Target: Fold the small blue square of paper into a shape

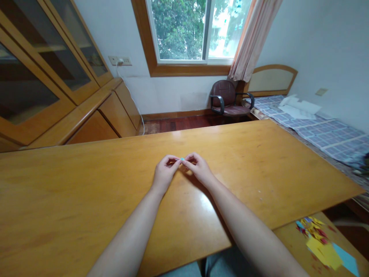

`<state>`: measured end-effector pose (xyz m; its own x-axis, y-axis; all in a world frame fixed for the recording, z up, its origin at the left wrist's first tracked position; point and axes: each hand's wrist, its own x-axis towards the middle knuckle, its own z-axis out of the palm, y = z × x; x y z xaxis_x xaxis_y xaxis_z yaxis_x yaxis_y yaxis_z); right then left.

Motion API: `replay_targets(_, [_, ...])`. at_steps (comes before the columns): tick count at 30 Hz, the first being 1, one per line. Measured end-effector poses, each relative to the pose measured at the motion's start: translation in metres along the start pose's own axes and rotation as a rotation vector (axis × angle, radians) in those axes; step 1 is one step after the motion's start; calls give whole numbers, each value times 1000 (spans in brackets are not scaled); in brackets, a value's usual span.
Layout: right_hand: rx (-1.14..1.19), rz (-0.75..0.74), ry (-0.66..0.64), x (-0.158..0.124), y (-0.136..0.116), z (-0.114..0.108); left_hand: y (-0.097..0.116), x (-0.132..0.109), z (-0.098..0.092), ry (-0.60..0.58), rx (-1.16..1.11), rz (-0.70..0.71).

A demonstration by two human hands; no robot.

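Note:
Close together above the middle of the wooden table [109, 184], my two hands meet at the fingertips. Between them shows a tiny light-blue piece [182, 159], mostly covered by the fingers; it looks like paper, but its exact shape is too small to make out. My left hand [166, 171] pinches it from the left with thumb and forefinger. From the other side, my right hand [198, 167] holds it in a like pinch. Both forearms reach in from the bottom of the view.
On a lower surface at bottom right lie a pile of coloured paper scraps [313, 229], a yellow sheet [324, 252] and a light-blue sheet [346, 258]. Beyond the table stand a brown armchair [225, 94], a bed [317, 123] and a glass-door cabinet [86, 111].

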<state>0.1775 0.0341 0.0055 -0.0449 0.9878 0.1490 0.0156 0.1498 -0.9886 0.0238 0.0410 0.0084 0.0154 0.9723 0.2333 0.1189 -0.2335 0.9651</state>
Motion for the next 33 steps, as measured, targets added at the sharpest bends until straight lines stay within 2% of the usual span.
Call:
replay_targets(3, [52, 29, -2, 0, 1, 1, -2, 0, 0, 6, 19, 2])
replay_targets(10, [-48, -57, -12, 3, 6, -4, -5, -1, -2, -3, 59, 34])
replay_targets(18, [-87, -90, -7, 3, 4, -5, -2, 0, -2, -34, 23, 18])
replay_targets(33, [-171, -95, 35, 3, 2, -4, -6, 2, 2, 9, -74, -28])
